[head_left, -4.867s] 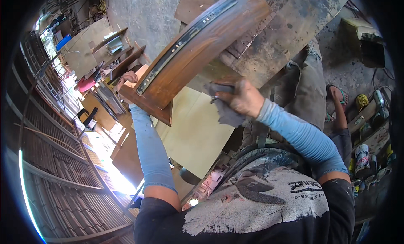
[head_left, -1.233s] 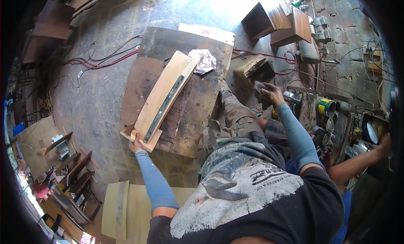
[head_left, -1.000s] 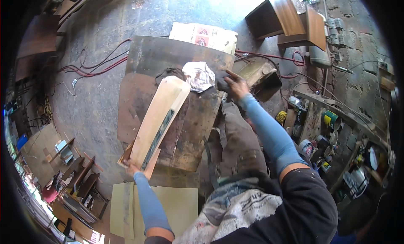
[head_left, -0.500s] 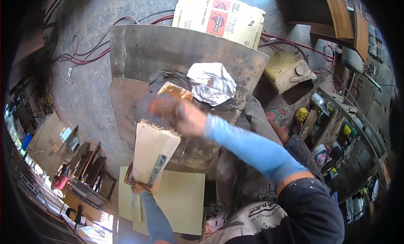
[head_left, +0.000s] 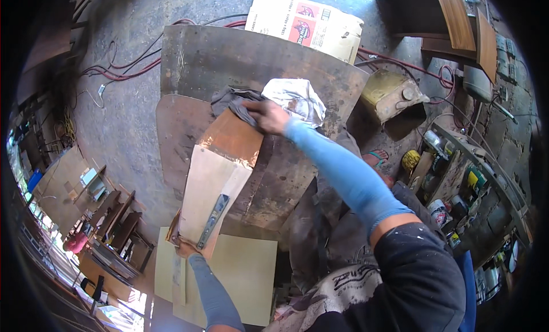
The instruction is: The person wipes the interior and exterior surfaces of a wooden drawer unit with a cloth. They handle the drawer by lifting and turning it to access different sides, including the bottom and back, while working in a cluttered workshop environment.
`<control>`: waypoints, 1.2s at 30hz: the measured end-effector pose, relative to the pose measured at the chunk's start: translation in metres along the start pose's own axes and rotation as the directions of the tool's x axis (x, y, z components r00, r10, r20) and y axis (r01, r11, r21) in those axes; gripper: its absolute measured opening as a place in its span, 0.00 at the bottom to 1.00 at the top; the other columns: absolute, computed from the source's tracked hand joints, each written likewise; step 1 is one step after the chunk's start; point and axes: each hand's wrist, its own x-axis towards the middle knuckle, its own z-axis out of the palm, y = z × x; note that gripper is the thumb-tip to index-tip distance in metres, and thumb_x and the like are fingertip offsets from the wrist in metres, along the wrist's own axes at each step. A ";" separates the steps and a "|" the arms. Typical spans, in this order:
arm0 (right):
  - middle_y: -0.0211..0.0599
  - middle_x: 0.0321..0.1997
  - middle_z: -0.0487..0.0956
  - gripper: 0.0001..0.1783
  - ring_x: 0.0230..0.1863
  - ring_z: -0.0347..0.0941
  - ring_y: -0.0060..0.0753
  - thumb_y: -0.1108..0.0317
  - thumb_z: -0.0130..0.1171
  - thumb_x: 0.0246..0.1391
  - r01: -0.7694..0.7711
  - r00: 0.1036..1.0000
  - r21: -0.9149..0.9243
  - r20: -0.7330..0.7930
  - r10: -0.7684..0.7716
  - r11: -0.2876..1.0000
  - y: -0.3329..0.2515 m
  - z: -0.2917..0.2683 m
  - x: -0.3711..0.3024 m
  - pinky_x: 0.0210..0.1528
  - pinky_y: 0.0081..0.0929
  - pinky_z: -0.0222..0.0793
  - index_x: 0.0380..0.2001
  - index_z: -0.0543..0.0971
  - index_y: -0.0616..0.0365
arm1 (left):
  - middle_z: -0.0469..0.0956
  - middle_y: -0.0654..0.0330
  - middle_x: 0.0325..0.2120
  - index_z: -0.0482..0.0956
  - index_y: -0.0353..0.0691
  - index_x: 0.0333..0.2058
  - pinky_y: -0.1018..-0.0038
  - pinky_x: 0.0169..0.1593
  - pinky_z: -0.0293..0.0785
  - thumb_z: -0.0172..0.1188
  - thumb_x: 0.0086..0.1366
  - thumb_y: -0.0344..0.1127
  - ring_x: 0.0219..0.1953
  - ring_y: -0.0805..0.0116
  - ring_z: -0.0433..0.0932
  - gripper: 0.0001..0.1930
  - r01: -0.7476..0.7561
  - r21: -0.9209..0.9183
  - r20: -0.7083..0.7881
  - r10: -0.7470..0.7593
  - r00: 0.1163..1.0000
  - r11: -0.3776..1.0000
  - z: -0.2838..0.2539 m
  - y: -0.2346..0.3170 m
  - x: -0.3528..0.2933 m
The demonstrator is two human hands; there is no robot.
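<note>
Gripping the near end of a wooden drawer (head_left: 209,172), the left hand (head_left: 187,249) sits low in view, fingers closed on the corner by a brown end panel (head_left: 173,226); we can't make out each fingertip. We see the right hand (head_left: 270,117) up at the far end, fingers bent down over a dark grey rag (head_left: 229,100), thumb hidden, rag bunched at the drawer's far edge. We can't tell if that dark heap is one cloth or two.

Drawer slants away from the person, near end low and left, far end over a dark stained board (head_left: 229,52). Pale face is up, metal slide rail (head_left: 213,220) along its right edge, closer to the left hand than the right. Far section is reddish brown, with ragged light patches where it meets the pale wood.

White crumpled rag (head_left: 297,97) lies on the board just past the right hand, partly overlapped by it. Both forearms wear blue sleeves (head_left: 337,160).

Around: we note cardboard (head_left: 337,32) at the board's far edge, red hoses (head_left: 134,73) on the floor (head_left: 137,126), a square metal can (head_left: 389,94) to the right, a foot (head_left: 374,157) in a green flip-flop below it, and pale sheet material (head_left: 246,280) beneath the left forearm.
</note>
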 end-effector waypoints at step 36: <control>0.54 0.57 0.74 0.18 0.60 0.70 0.45 0.77 0.48 0.59 0.200 0.954 -0.288 -0.159 -0.253 0.937 -0.051 0.016 -0.063 0.63 0.30 0.64 0.52 0.75 0.66 | 0.75 0.37 0.48 0.73 0.17 0.48 0.60 0.53 0.70 0.55 0.64 0.60 0.48 0.48 0.75 0.40 -0.080 -0.043 0.056 0.082 0.995 0.996 -0.015 0.020 0.013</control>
